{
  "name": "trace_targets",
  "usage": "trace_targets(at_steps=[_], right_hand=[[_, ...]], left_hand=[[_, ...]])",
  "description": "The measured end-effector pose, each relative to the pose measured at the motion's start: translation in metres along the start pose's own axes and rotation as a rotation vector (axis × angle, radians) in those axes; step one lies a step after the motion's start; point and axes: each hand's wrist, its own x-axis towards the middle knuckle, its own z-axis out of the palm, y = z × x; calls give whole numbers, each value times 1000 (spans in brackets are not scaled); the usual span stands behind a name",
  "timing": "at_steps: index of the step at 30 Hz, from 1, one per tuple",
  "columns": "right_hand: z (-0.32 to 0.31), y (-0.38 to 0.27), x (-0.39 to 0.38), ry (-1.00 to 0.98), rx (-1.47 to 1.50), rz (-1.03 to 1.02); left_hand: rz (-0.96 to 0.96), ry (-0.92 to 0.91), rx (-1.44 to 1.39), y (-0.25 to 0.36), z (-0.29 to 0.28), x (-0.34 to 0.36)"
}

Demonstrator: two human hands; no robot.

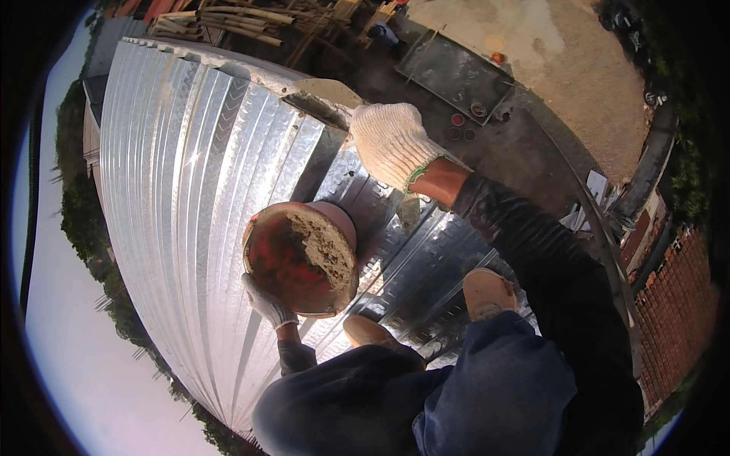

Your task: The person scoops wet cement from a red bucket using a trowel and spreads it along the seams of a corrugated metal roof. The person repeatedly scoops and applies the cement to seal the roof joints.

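Note:
My right hand [389, 144], in a white knitted glove with green trim, is closed round a trowel [328, 92]. Its handle is hidden in the glove, and the mortar-smeared blade points left along the edge of the metal decking. A strip of grey mortar [255, 74] runs along that edge, left of the blade. Below, my left hand [268, 302], also gloved, grips the near-left rim of a reddish bucket [285, 262]. The bucket is tilted so its mouth faces me. Wet mortar [323, 247] clings to the right side inside it.
Ribbed, shiny metal decking [182, 167] spreads out leftward and under my shoes [487, 295]. Beyond its edge there is a drop to the ground, with a dark flat sheet [456, 72], small buckets [457, 120] and stacked poles [243, 23]. A brick wall [677, 319] stands at right.

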Motion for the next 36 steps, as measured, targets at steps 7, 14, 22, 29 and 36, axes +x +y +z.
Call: trace_targets(at_steps=[7,14,22,29,36], right_hand=[[11,-8,34,-147,-51,-122],[2,24,36,-233,-15,-212],[0,70,14,-188,36,-254],[-21,64,-52,-122,129,-97],[-48,69,-108,-175,384,145]], left_hand=[[-16,48,-56,0,7,-4],[-33,-10,8,-3,-1,-2],[-42,35,-25,0,5,-2],[8,14,73,-14,-14,10],[27,17,27,-14,-9,5]])
